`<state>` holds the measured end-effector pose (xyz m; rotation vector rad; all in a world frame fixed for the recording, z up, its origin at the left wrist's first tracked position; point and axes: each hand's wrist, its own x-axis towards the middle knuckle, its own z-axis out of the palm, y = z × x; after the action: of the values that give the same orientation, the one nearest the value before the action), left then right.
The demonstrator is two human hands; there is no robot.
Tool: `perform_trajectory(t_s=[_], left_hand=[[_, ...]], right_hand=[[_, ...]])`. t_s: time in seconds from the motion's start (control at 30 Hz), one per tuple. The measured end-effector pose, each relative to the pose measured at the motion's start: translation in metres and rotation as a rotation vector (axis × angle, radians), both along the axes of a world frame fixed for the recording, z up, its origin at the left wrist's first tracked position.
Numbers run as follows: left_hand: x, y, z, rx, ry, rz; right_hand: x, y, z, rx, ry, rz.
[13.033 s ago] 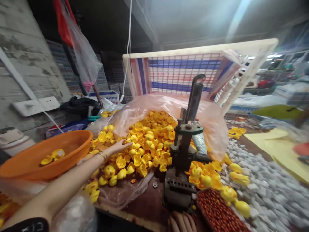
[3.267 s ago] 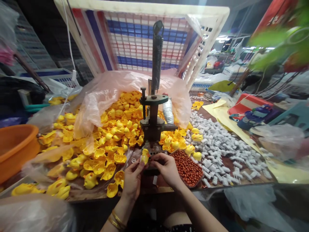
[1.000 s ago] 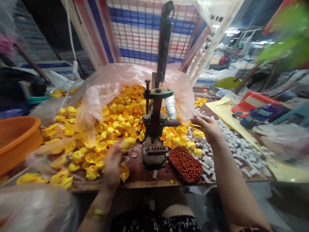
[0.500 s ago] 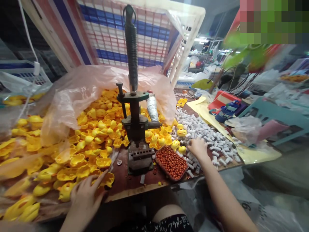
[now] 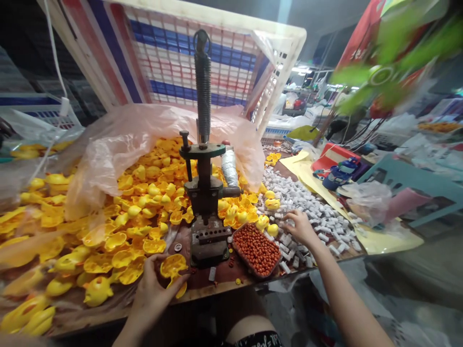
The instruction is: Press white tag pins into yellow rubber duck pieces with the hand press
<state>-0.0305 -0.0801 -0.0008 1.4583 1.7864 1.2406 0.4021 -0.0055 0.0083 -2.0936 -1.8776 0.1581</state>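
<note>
My left hand (image 5: pixel 155 286) is closed on an open yellow plastic duck shell (image 5: pixel 173 266), its hollow inside facing up, at the table's front edge. Left of it spreads a big heap of yellow duck shell pieces (image 5: pixel 126 212). My right hand (image 5: pixel 300 229) is over the near side of a pile of small grey-white rectangular blocks (image 5: pixel 307 197). Its thumb and fingers are curled together, and whatever is between them is too small to make out. Between my hands stand a dark metal hand press (image 5: pixel 208 236) and a clear tray of small red-orange beads (image 5: pixel 256 250).
Behind the press, a white plastic crate (image 5: pixel 282 38) with striped cloth leans over pinkish plastic sheeting (image 5: pixel 108 125). A blurred green fan (image 5: pixel 381 74) is at upper right. A blue bottle (image 5: pixel 340 173) and a red container (image 5: pixel 331 156) lie beyond yellow paper (image 5: pixel 390 241).
My left hand has moved right from the heap, bringing the yellow duck shell toward the press. My right hand has stayed by the grey blocks, its fingers shifting slightly. The view has tilted a little.
</note>
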Motion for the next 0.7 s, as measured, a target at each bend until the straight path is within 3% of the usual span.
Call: perform_trajectory(t_s=[0.07, 0.17, 0.27, 0.33, 0.4, 0.53, 0.6, 0.7], left_hand=[[0.001, 0.001, 0.001, -0.015, -0.004, -0.06], [0.009, 0.003, 0.002, -0.018, -0.053, -0.14], [0.023, 0.003, 0.001, -0.035, -0.261, -0.203], [0.032, 0.002, 0.0, -0.051, -0.443, -0.312], [0.039, 0.0, 0.0, -0.021, -0.463, -0.402], [0.041, -0.005, 0.003, 0.21, -0.173, -0.417], [0.039, -0.009, 0.006, 0.252, -0.125, -0.44], [0.034, -0.013, 0.011, 0.128, -0.218, -0.561]], right_hand=[[0.0, -0.004, 0.006, 0.123, 0.27, 0.028], [-0.02, -0.008, 0.021, 0.133, 0.604, -0.005], [-0.068, -0.014, 0.037, 0.096, 0.844, 0.08], [-0.11, -0.024, 0.044, 0.022, 0.965, 0.199], [-0.152, -0.038, 0.047, -0.044, 1.024, 0.325], [-0.213, -0.064, 0.044, 0.04, 0.954, 0.475], [-0.228, -0.07, 0.038, 0.103, 0.895, 0.505], [-0.234, -0.07, 0.032, 0.137, 0.839, 0.507]])
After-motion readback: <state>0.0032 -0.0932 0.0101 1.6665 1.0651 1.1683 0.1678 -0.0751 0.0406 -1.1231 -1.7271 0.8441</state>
